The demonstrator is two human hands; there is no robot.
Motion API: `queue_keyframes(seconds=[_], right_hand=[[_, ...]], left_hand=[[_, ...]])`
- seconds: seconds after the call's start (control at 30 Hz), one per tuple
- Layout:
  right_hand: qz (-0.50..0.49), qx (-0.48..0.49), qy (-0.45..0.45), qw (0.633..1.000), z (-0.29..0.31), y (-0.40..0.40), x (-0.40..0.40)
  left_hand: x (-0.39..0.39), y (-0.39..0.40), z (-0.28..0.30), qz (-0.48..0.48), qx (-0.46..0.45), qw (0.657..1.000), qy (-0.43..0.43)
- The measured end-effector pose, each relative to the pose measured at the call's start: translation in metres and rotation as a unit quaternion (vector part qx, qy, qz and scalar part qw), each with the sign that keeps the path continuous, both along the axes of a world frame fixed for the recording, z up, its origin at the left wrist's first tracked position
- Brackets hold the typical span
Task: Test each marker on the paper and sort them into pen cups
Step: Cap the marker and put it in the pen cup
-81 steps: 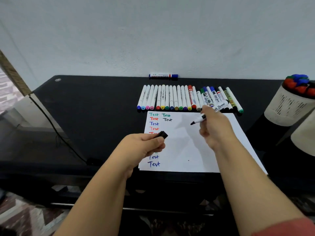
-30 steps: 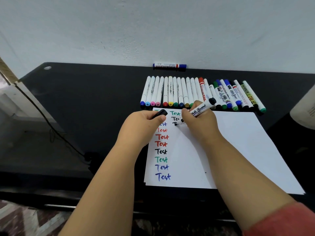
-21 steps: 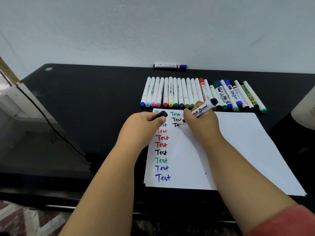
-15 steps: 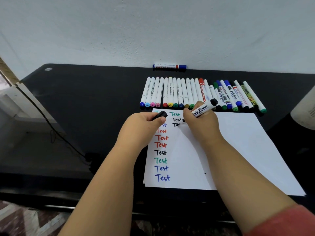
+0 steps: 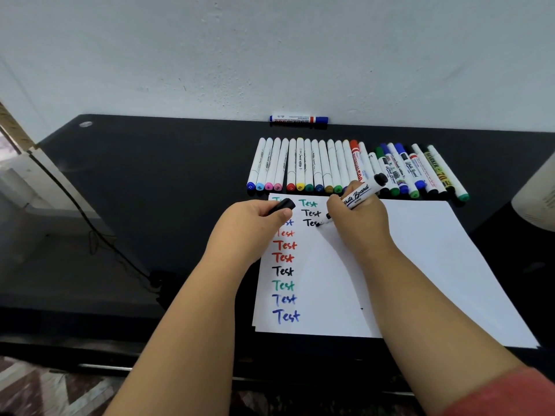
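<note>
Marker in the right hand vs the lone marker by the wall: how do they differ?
1. The held marker is uncapped, its black cap in the left hand; the wall marker is capped.
2. The held marker is tilted, tip on the paper; the wall marker lies flat on the table.
3. Held one has black ends, wall one blue.
Both have white barrels.

Paper (image 5: pixel 420 265): "Test" repeated in green, black, red, blue. Held marker (image 5: pixel 357 195): "White Board". Yellow-green marker (image 5: pixel 437 172) in row: "MARKER". Red-capped marker (image 5: pixel 357 163): "500" legible, rest unclear.
</note>
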State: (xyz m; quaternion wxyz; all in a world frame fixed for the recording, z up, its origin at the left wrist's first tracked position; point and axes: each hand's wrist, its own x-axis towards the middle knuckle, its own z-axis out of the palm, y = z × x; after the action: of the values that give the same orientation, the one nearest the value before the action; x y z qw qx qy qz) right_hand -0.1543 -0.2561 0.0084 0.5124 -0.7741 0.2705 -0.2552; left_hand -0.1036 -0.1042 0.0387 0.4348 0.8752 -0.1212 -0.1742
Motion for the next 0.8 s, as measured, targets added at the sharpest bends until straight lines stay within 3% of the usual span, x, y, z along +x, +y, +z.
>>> queue_keyframes(seconds=[0.53, 0.63, 0.8], right_hand=[[-0.023, 0.034, -0.004, 0.999, 0.001, -0.001, 0.0], [-0.048, 0.116, -0.034, 0.992, 0.003, -0.006, 0.0], [0.012, 0.3, -0.13, 0.945, 0.012, -0.01, -0.003]], left_hand=[[-0.003, 0.002, 0.001, -0.017, -0.003, 1.0, 0.006], [-0.003, 0.004, 0.001, -0.023, -0.012, 1.0, 0.017], [-0.004, 0.004, 0.004, -0.044, -0.025, 0.998, 0.042]])
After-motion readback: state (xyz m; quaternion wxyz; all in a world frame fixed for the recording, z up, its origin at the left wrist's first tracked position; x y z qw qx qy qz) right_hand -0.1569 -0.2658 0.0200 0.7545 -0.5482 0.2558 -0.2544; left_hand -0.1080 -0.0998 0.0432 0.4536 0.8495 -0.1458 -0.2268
